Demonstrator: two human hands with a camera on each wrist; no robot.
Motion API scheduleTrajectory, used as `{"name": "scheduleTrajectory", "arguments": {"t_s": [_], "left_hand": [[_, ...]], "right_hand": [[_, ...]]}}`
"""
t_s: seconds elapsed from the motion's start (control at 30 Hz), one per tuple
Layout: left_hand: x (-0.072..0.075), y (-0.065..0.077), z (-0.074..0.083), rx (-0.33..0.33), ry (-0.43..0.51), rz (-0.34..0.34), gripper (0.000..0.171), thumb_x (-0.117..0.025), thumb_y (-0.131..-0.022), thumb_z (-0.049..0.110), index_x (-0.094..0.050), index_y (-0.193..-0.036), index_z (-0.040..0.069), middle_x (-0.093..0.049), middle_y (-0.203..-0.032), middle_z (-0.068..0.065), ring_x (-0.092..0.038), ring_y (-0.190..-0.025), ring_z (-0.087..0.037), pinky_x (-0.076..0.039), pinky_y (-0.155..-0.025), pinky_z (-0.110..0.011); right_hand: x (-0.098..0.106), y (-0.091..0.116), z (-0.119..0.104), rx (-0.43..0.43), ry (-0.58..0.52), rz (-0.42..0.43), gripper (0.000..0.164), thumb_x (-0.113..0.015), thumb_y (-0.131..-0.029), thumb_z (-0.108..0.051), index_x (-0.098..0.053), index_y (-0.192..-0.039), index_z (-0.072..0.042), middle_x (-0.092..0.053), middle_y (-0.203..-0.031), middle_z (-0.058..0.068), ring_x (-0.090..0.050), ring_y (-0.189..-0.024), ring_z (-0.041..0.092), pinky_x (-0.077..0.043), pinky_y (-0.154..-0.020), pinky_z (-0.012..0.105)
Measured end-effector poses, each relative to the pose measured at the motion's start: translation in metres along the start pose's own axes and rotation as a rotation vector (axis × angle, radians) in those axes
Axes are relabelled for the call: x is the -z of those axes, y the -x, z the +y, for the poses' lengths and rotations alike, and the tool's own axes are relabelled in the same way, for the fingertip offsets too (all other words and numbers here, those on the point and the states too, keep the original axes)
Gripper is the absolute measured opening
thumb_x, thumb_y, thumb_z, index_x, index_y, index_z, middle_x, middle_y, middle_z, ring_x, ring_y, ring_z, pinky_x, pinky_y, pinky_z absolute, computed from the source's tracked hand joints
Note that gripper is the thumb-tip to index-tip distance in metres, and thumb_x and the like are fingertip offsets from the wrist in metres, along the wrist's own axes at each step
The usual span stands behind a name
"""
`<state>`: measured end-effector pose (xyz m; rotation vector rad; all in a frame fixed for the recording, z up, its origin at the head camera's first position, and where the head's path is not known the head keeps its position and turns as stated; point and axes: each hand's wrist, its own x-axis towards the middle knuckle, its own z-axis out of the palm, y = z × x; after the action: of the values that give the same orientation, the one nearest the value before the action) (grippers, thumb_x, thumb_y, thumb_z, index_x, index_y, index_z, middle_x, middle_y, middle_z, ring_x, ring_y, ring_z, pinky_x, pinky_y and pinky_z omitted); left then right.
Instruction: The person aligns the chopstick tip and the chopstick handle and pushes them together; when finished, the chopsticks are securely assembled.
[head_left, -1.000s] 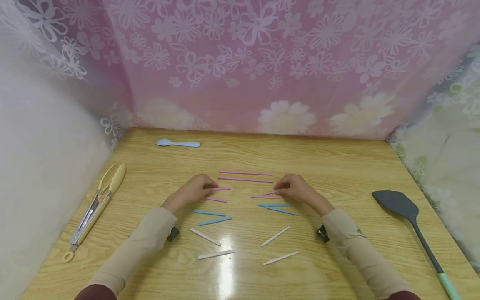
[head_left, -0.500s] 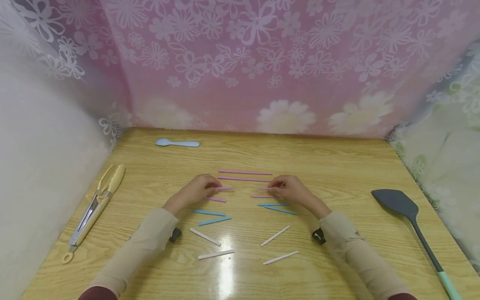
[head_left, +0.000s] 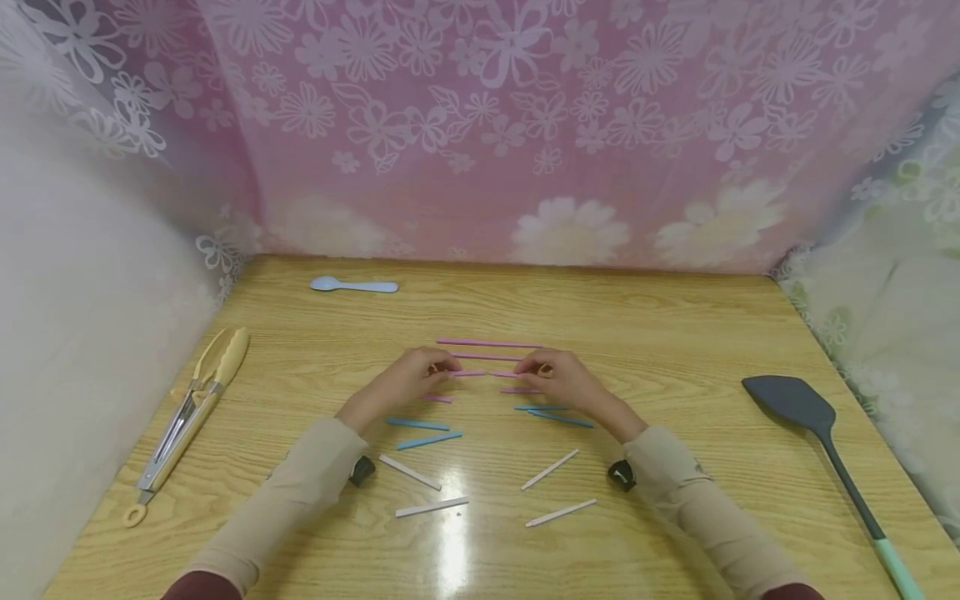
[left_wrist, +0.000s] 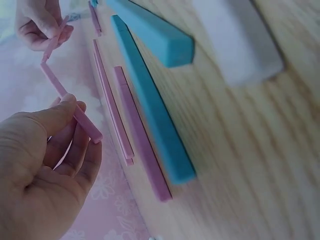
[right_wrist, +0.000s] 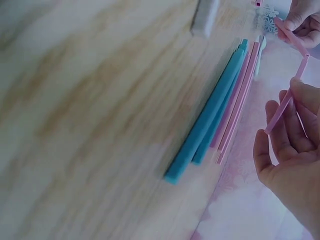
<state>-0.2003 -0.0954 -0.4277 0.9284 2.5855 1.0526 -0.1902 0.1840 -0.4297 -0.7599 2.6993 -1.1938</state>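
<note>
My left hand [head_left: 411,375] pinches a thicker pink chopstick half [left_wrist: 54,82] between thumb and fingers. Opposite it, my right hand [head_left: 566,382] pinches a thinner pink chopstick half [right_wrist: 275,120]. The inner ends of the two pieces come together at an angle, held above the table in both wrist views. Just beyond the hands lie two full-length pink chopsticks [head_left: 487,342], side by side. One loose pink half [head_left: 437,398] lies partly under my left hand, another pink half [head_left: 517,391] partly under my right.
Nearer me, blue halves [head_left: 420,425] [head_left: 562,419] and white halves [head_left: 431,507] [head_left: 561,513] lie in left and right groups on the wooden table [head_left: 675,333]. Tongs [head_left: 191,417] lie far left, a light blue spoon [head_left: 352,286] at the back, a dark spatula [head_left: 795,408] far right.
Both hands have moved inward, each with its pink chopstick half. The gap between the two pieces has closed until their ends come together. The other pieces have stayed put.
</note>
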Motion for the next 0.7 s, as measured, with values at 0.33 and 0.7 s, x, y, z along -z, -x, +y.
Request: {"name": "scheduleTrajectory", "arguments": {"t_s": [0.33,0.7], "left_hand": [[-0.0013,0.0003,-0.0022,0.016,0.008,0.000,0.017,-0.057,-0.094,0.005,-0.065,-0.110,0.002,-0.066,-0.105,-0.007,-0.060,-0.095,-0.018,-0.052,-0.086,-0.033],[0.0001,-0.0007,-0.0012,0.010,0.019,-0.003,0.016,-0.057,-0.094,0.003,-0.065,-0.108,0.002,-0.065,-0.102,-0.009,-0.059,-0.094,-0.018,-0.052,-0.086,-0.032]], "right_hand": [[-0.0018,-0.0001,-0.0054,-0.019,-0.032,-0.005,0.008,-0.066,-0.089,-0.007,-0.070,-0.096,-0.005,-0.069,-0.092,0.006,-0.064,-0.089,0.021,-0.054,-0.084,0.038],[-0.0024,-0.0006,-0.0063,-0.018,-0.057,0.001,0.009,-0.064,-0.091,-0.009,-0.069,-0.097,-0.004,-0.068,-0.092,0.006,-0.063,-0.086,0.022,-0.054,-0.080,0.038]]}}
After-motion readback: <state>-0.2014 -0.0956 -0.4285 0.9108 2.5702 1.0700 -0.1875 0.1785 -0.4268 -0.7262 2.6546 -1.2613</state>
